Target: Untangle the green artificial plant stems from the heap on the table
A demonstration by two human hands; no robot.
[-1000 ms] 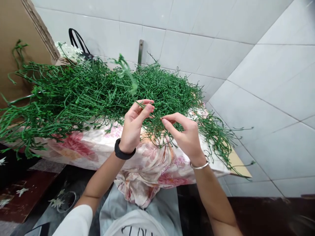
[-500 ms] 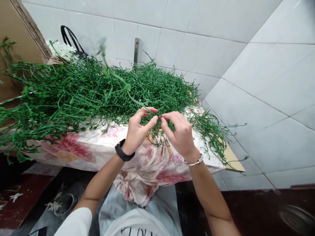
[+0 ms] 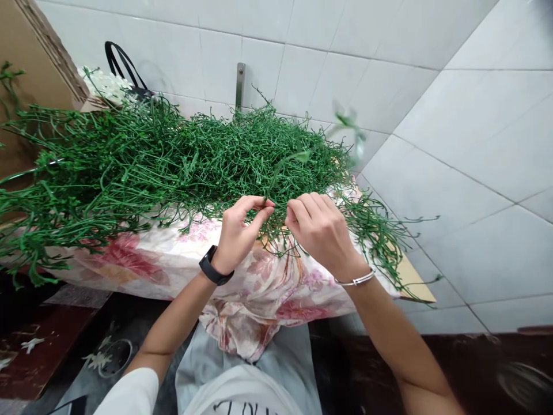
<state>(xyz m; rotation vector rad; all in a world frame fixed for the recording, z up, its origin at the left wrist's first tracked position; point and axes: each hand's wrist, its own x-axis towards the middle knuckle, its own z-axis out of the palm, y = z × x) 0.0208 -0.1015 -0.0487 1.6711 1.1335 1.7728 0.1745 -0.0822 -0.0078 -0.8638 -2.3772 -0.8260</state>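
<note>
My left hand, with a black band at the wrist, pinches the lower end of a green artificial flower stem between thumb and fingers. The stem rises and bends to the right, its branched top blurred. Close beside it my right hand, wearing a silver bangle, has its fingers curled in; whatever they hold, if anything, is hidden. Both hands are over the front edge of a large heap of green stems, which lies on a flowered cloth.
White tiled walls close off the back and right. A cardboard box stands at the left, with white flowers and a black strap beside it. A small pile of stems hangs over the right edge.
The stem's top has swung from the left over to the right. My right hand has drawn slightly right, away from the left, and its fingers have curled in. The left hand has barely moved.
</note>
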